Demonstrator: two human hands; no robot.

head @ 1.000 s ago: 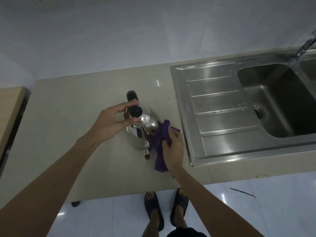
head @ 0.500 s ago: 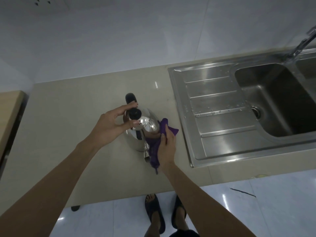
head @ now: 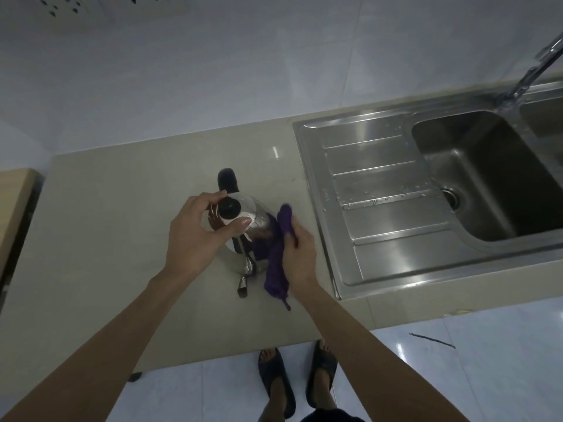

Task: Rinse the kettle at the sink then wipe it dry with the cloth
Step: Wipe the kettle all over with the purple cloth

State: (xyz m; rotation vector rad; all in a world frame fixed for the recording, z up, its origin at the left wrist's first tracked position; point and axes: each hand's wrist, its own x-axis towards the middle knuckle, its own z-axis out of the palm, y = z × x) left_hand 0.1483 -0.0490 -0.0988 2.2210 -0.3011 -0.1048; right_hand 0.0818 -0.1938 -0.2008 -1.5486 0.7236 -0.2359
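Note:
A shiny steel kettle (head: 258, 222) with a black lid knob and a black handle stands on the beige counter (head: 106, 239), left of the sink; its spout points toward me. My left hand (head: 195, 236) grips the lid from above, thumb and fingers around the knob. My right hand (head: 297, 254) holds a purple cloth (head: 278, 263) pressed against the kettle's right side, and the cloth's lower end hangs down onto the counter.
A steel sink (head: 396, 226) with a ribbed drainboard and a deep basin lies to the right, with a tap (head: 530, 71) above it. A wooden surface (head: 15, 202) adjoins the counter at the left edge. Wall sockets (head: 61, 7) sit top left. My sandalled feet stand on the tiled floor below.
My right hand has slid the purple cloth along the kettle's right side, now bunched higher near the lid. The left hand stays on the lid.

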